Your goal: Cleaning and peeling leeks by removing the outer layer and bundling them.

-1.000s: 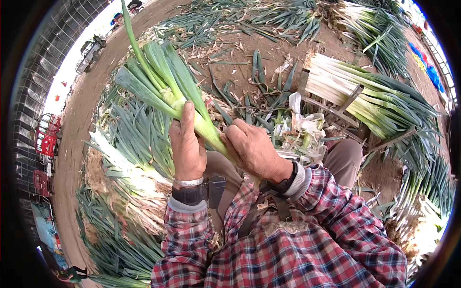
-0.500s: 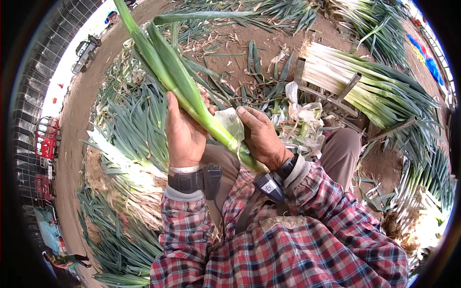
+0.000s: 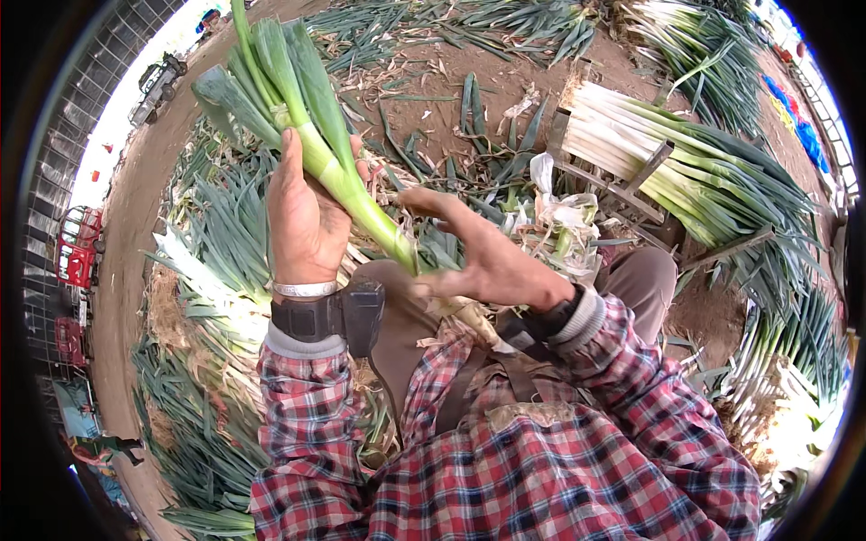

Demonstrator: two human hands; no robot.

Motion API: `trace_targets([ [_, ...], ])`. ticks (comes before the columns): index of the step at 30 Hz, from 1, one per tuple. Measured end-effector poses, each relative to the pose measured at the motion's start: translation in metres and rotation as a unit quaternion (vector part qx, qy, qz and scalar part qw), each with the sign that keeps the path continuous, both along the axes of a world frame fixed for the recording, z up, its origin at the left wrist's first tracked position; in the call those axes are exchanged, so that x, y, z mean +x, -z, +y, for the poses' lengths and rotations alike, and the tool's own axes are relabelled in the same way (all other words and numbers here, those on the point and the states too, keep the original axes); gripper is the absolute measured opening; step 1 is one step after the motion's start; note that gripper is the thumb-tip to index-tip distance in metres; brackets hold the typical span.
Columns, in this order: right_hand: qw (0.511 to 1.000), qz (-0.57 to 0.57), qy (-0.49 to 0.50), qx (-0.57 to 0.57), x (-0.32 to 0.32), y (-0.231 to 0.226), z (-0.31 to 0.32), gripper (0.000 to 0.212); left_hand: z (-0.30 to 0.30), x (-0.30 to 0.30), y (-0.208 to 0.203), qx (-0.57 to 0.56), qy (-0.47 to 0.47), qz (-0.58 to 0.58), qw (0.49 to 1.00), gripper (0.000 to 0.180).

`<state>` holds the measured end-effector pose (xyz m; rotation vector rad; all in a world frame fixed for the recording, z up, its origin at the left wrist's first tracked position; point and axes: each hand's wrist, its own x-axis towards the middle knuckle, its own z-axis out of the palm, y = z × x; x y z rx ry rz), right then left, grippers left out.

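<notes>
A thick leek (image 3: 356,200) with broad green leaves slants across the middle, leaves at the upper left and base toward my lap. My left hand (image 3: 307,221) is closed around its shaft, just below where the leaves fan out. Beside the leek's lower part, my right hand (image 3: 492,252) has its thumb and fingers spread apart, the thumb smeared by motion. Below that hand, the pale brownish base end (image 3: 471,323) shows near my shirt, partly covered by the hand and blurred.
At right, a metal rack (image 3: 642,185) holds a stack of trimmed leeks (image 3: 667,144). Peeled skins (image 3: 568,212) lie heaped before it. Piles of leeks (image 3: 216,221) line my left, with another bundle (image 3: 785,361) at lower right. Red vehicles (image 3: 79,248) stand beyond the dirt track.
My left hand has shifted left with the leek, whose leaves have turned. My right hand, earlier pinching a pale skin on the shaft, now has its fingers apart, and that skin is out of its grip.
</notes>
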<state>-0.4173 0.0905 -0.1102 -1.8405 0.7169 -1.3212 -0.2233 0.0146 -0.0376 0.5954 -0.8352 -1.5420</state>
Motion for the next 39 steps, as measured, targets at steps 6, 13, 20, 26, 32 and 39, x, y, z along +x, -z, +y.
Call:
trace_targets([
  [6,0.961,0.187,0.171,-0.112,0.038,0.007,-0.012,0.025,-0.006,0.013,-0.003,-0.030,-0.006,-0.022,0.999,0.034],
  [13,0.953,0.271,0.066,-0.119,0.005,0.036,0.012,0.019,-0.025,0.046,0.004,-0.023,-0.129,-0.058,0.990,0.035],
  [20,0.717,0.691,-0.025,0.082,-0.136,0.183,0.087,0.020,-0.063,0.144,-0.038,-0.037,-0.199,-0.035,0.979,0.040],
  [26,0.613,0.766,0.065,0.181,-0.136,0.189,0.043,0.021,-0.054,0.227,-0.089,-0.062,-0.174,-0.010,0.983,0.047],
  [32,0.861,0.463,0.116,0.175,-0.133,0.164,0.027,0.031,-0.027,0.240,-0.121,-0.133,-0.005,0.096,0.986,0.047],
  [39,0.984,0.069,-0.141,0.085,0.054,-0.017,0.004,0.053,-0.015,0.135,-0.079,-0.145,0.157,0.175,0.961,0.044],
])
